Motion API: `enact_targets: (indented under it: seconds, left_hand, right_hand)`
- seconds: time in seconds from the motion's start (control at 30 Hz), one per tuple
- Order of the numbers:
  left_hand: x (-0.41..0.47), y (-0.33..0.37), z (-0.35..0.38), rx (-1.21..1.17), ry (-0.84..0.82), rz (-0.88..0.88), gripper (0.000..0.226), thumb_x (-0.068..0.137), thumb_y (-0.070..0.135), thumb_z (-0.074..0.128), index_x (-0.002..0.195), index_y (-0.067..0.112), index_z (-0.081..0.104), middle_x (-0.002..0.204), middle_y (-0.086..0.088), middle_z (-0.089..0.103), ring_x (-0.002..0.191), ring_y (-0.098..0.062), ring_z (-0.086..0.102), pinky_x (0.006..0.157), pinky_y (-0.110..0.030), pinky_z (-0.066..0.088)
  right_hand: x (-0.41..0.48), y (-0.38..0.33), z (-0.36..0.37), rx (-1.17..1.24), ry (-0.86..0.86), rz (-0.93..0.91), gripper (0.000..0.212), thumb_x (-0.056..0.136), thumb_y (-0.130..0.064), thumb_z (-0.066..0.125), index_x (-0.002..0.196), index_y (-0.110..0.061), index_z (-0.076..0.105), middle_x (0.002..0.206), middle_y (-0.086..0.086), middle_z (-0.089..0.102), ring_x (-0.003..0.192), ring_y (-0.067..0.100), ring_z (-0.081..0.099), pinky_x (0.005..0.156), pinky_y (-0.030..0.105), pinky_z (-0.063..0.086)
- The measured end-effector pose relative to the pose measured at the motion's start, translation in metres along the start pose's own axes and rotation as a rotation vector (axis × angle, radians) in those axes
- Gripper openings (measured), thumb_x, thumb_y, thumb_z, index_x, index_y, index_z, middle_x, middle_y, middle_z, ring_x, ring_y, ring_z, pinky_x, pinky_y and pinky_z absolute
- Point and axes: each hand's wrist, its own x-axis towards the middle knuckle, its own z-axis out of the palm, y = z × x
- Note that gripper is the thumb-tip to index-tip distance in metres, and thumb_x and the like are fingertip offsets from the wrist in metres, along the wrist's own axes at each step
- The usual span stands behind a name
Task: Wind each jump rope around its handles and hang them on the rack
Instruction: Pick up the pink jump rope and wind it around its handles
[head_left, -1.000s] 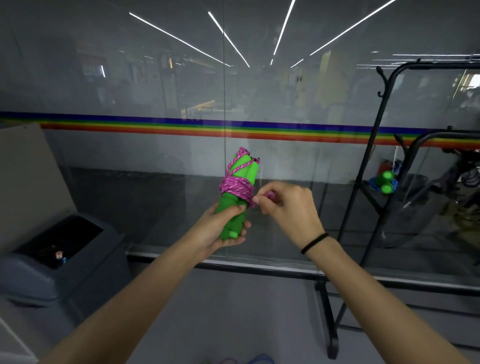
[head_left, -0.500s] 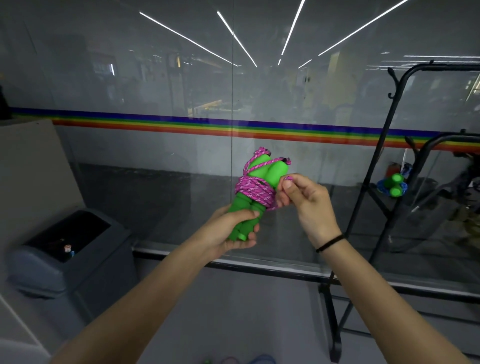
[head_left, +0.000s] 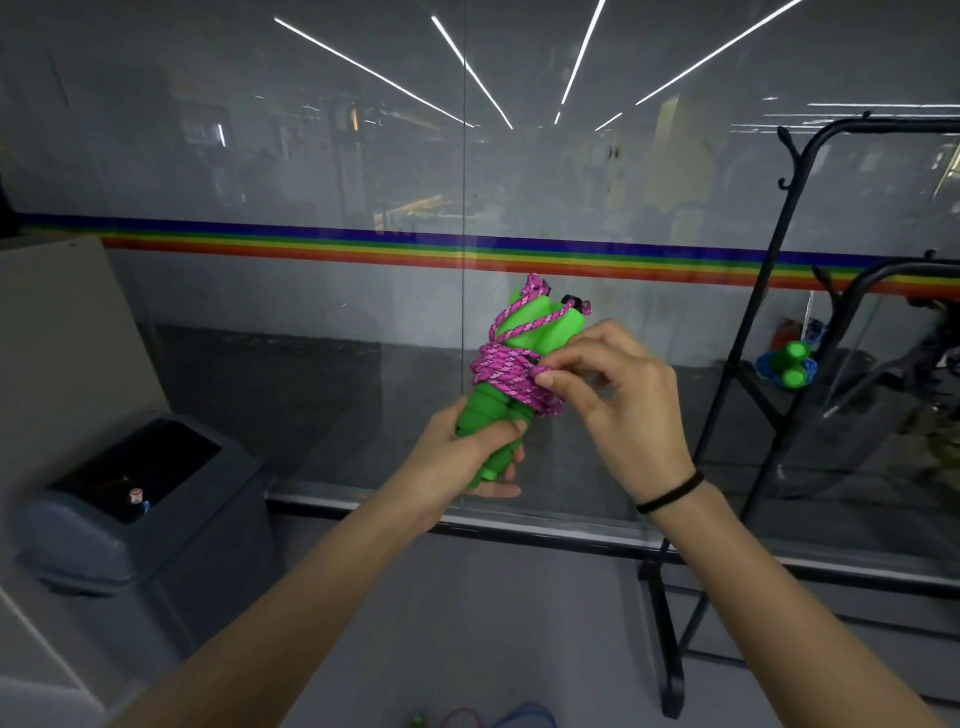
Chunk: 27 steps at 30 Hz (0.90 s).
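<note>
The pink rope (head_left: 506, 376) is pretty much all wound up, bunched in a fat band around the middle of the two green handles (head_left: 540, 332), which sit side by side and tilt up toward 1 o'clock, dead centre of the view. The left hand (head_left: 457, 457) is wrapped round the bottom ends of the handles, fingers curled tight. My guess is that's to keep the pair squeezed together so the coils can't slide off. The right hand (head_left: 618, 395) comes in from 3 o'clock, thumb and fingertips (head_left: 545, 382) pinching a strand right at the edge of the wrap while the other fingers hang loose. It looks like the tail is being tucked under to lock it, though I can't see exactly where the end goes. The black rack (head_left: 665, 649) stands off at 3 o'clock from the bundle, well apart. Another wound rope (head_left: 787, 364), green handles with blue cord, already sits on it, so that's clearly where this one's headed. Down at 6 o'clock some loose cords (head_left: 498, 719) lie on the floor, probably the next ones to do. A grey bin (head_left: 156, 519) is at 8 o'clock, against the glass wall (head_left: 311, 312).
</note>
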Motion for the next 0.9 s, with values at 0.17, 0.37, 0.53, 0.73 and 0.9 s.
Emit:
enact_targets:
  seconds: [0.17,0.37,0.53,0.73,0.9]
  left_hand:
    - [0.0,0.001,0.007,-0.08,0.041,-0.045,0.011,0.086,0.014,0.06,0.096,0.01,0.057,0.066,-0.007,0.059,0.054,-0.017,0.055,0.06,-0.035,0.059]
    - [0.001,0.0,0.004,-0.04,0.048,-0.09,0.012,0.087,0.015,0.06,0.096,0.008,0.059,0.067,-0.009,0.059,0.054,-0.017,0.056,0.059,-0.035,0.059]
    - [0.002,-0.005,0.002,-0.012,0.071,-0.124,0.011,0.086,0.016,0.061,0.093,0.007,0.06,0.067,-0.009,0.06,0.053,-0.017,0.057,0.058,-0.034,0.058]
    - [0.0,-0.014,0.003,0.163,0.119,-0.065,0.005,0.087,0.01,0.059,0.082,0.012,0.058,0.066,-0.008,0.059,0.049,-0.015,0.054,0.045,-0.025,0.054]
    - [0.001,-0.014,0.001,0.217,0.15,-0.018,0.01,0.086,0.01,0.059,0.079,0.017,0.057,0.064,-0.007,0.06,0.047,-0.014,0.054,0.047,-0.027,0.054]
  right_hand:
    - [0.0,0.0,0.008,0.005,-0.024,-0.033,0.01,0.077,-0.015,0.07,0.085,-0.01,0.074,0.079,-0.005,0.062,0.072,-0.001,0.055,0.068,0.006,0.042]
    - [0.001,-0.003,0.012,0.082,-0.139,0.114,0.019,0.071,-0.012,0.076,0.089,-0.015,0.071,0.07,-0.009,0.064,0.074,0.005,0.061,0.07,0.006,0.045]
    - [0.005,0.002,0.014,0.115,-0.246,0.263,0.018,0.065,-0.016,0.08,0.076,-0.021,0.068,0.068,-0.006,0.066,0.062,0.003,0.059,0.06,0.009,0.046]
    - [0.005,0.008,0.016,0.006,-0.317,0.409,0.024,0.059,-0.02,0.085,0.065,-0.024,0.061,0.064,-0.007,0.062,0.06,0.006,0.059,0.063,0.02,0.049]
    - [-0.004,0.002,0.025,-0.186,-0.178,0.243,0.022,0.062,-0.023,0.082,0.063,-0.014,0.061,0.072,-0.002,0.064,0.067,0.012,0.058,0.065,0.028,0.05]
